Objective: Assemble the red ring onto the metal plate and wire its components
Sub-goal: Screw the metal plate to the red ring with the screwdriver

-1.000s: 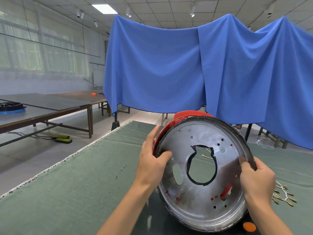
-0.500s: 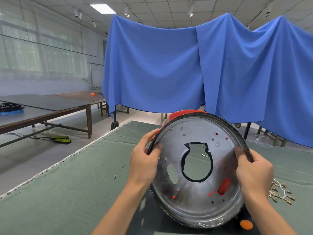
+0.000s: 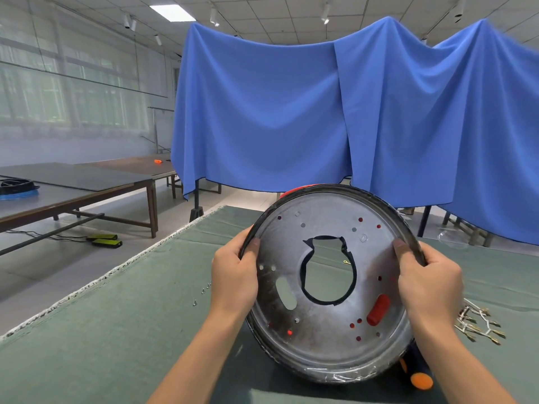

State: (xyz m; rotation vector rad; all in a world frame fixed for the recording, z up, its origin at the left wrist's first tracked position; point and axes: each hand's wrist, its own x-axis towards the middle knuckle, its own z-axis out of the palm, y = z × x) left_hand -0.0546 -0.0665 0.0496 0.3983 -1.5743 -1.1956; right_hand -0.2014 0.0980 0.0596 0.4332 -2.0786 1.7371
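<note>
A round metal plate [image 3: 326, 333] with a black rim and a large centre hole stands tilted on edge above the green table. My left hand [image 3: 234, 275] grips its left rim, thumb on the face. On the right rim my right hand [image 3: 428, 279] grips the same way. The red ring [image 3: 294, 190] sits behind the plate; only a sliver shows over the top edge, and red shows through several holes and a slot. A bundle of white wires with brass terminals [image 3: 478, 325] lies on the table to the right.
Small screws [image 3: 201, 291] lie on the green table mat [image 3: 116, 330] left of the plate. An orange-and-dark tool handle [image 3: 420, 377] sticks out under the plate's lower right. A blue cloth [image 3: 291, 112] hangs behind. Wooden tables [image 3: 87, 188] stand far left.
The plate has turned and shifted slightly left and up in my hands. My left thumb moved from the plate's face near the centre up to the rim.
</note>
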